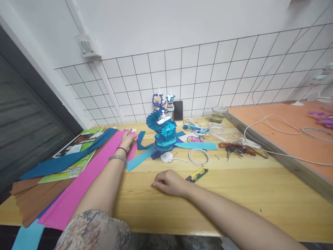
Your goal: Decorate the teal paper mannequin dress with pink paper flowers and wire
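Remotely, I watch pink paper (pixel 100 163) lie beside a ruffled blue figure (pixel 165 135); my left hand (pixel 127 141), fingers spread atop it, could crease it by dragging. My right hand (pixel 170 183) curls, contents untellable, near snips (pixel 199 174).

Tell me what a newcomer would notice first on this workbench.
Probably the turquoise ruffled paper figure, standing upright near the middle of the wooden table. Next, the long pink paper strip on the left, with the left hand at its far end. The orange surface at the right also stands out.
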The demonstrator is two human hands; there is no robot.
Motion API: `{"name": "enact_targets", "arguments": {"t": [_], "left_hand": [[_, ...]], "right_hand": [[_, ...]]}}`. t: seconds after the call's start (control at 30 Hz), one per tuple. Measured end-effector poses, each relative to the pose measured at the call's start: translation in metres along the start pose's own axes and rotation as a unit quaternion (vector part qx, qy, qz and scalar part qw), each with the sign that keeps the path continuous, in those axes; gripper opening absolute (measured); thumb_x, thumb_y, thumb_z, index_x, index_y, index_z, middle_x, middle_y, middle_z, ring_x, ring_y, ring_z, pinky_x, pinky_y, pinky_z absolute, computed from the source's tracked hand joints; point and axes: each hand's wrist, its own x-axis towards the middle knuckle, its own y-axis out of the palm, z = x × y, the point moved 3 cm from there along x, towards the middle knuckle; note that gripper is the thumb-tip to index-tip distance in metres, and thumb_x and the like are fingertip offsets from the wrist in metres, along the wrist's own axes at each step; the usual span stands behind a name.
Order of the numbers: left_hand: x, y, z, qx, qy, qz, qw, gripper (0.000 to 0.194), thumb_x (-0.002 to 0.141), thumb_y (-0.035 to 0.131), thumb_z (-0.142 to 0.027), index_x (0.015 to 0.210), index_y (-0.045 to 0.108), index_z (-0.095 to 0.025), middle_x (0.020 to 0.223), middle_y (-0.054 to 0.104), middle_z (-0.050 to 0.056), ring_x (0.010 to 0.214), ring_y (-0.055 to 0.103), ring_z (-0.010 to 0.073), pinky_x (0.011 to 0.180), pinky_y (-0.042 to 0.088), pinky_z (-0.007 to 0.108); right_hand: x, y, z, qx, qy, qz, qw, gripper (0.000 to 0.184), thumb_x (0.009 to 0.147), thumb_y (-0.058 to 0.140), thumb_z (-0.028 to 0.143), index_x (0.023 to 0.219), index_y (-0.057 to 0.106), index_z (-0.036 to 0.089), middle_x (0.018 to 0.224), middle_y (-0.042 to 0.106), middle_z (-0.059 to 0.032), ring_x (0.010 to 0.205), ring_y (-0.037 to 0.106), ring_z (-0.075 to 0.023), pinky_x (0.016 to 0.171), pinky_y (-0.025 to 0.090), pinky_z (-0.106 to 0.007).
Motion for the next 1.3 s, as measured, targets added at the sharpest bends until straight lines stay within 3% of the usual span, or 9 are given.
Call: {"name": "enact_targets", "arguments": {"t": [0.1,0.17,0.23,0.37,0.47,0.53,0.77,1.0,1.3], "left_hand": [[-0.018,-0.014,-0.008,-0.022,-0.02,-0.001,1.0,0.053,0.062,0.064,-0.003,0.111,0.051,-0.016,0.068,0.061,0.001,0.059,0.058,0.0103,0.058,0.046,0.023],[-0.04,-0.02,-0.012,-0.044,-0.041,0.011,0.998,0.052,0.064,0.064,-0.003,0.112,0.049,-0.016,0.07,0.062,0.002,0.057,0.058,0.0096,0.055,0.046,0.021],[-0.07,-0.02,-0.013,-0.114,-0.09,0.064,0.987,0.052,0.064,0.064,-0.002,0.111,0.049,-0.018,0.072,0.063,0.003,0.056,0.059,0.01,0.053,0.047,0.021],[-0.139,-0.008,-0.012,-0.185,-0.173,0.198,0.947,0.043,0.066,0.064,-0.004,0.104,0.052,-0.018,0.076,0.063,0.005,0.058,0.059,0.0106,0.054,0.048,0.022],[-0.175,0.005,-0.012,-0.214,-0.208,0.256,0.92,0.043,0.067,0.063,-0.004,0.105,0.051,-0.018,0.077,0.063,0.005,0.059,0.059,0.0107,0.055,0.048,0.022],[-0.186,0.013,-0.012,-0.225,-0.219,0.264,0.912,0.044,0.068,0.062,-0.004,0.107,0.049,-0.019,0.073,0.062,0.004,0.058,0.058,0.0103,0.055,0.047,0.021],[-0.19,0.029,-0.005,-0.24,-0.242,0.278,0.898,0.04,0.068,0.062,-0.003,0.102,0.047,-0.018,0.067,0.058,0.001,0.057,0.057,0.0099,0.054,0.045,0.021],[-0.188,0.031,-0.006,-0.236,-0.243,0.298,0.892,0.041,0.068,0.061,-0.003,0.103,0.047,-0.017,0.072,0.06,0.003,0.059,0.057,0.0094,0.057,0.045,0.021],[-0.173,0.049,0.007,-0.292,-0.246,0.253,0.889,0.031,0.068,0.054,-0.003,0.096,0.052,-0.016,0.077,0.064,0.005,0.066,0.06,0.0126,0.062,0.048,0.025]], "right_hand": [[0.0,-0.003,0.001,0.019,-0.002,-0.02,1.0,0.026,0.084,0.046,0.033,0.069,0.06,0.017,0.061,0.061,-0.0007,0.054,0.052,-0.0101,0.051,0.035,-0.02],[0.0,-0.009,0.003,0.016,-0.015,-0.076,0.997,0.025,0.086,0.044,0.031,0.073,0.06,0.018,0.065,0.061,-0.0022,0.057,0.053,-0.0111,0.054,0.037,-0.021],[0.0,-0.016,0.005,-0.008,-0.034,-0.148,0.988,0.022,0.087,0.041,0.029,0.08,0.059,0.018,0.072,0.062,-0.0042,0.062,0.054,-0.0125,0.059,0.04,-0.023],[-0.004,-0.027,0.008,-0.089,-0.095,-0.239,0.962,0.016,0.087,0.042,0.026,0.093,0.054,0.019,0.087,0.06,-0.0089,0.079,0.055,-0.0174,0.067,0.043,-0.028],[-0.007,-0.033,0.006,-0.133,-0.124,-0.263,0.947,0.023,0.085,0.046,0.028,0.105,0.049,0.018,0.1,0.054,-0.013,0.094,0.051,-0.021,0.075,0.045,-0.033],[-0.008,-0.036,0.003,-0.146,-0.13,-0.262,0.945,0.026,0.084,0.048,0.028,0.108,0.047,0.017,0.104,0.052,-0.0136,0.096,0.05,-0.0212,0.077,0.045,-0.034],[-0.006,-0.043,-0.006,-0.168,-0.14,-0.252,0.943,0.021,0.085,0.046,0.026,0.104,0.051,0.018,0.1,0.052,-0.0118,0.087,0.053,-0.018,0.071,0.046,-0.03],[-0.005,-0.042,-0.011,-0.172,-0.153,-0.244,0.942,0.018,0.085,0.045,0.022,0.099,0.056,0.02,0.097,0.055,-0.0098,0.081,0.054,-0.0161,0.067,0.046,-0.027],[-0.003,-0.042,-0.014,-0.011,-0.071,-0.29,0.954,0.013,0.085,0.046,0.023,0.091,0.057,0.02,0.085,0.058,-0.0073,0.073,0.054,-0.0159,0.06,0.044,-0.027]]}}
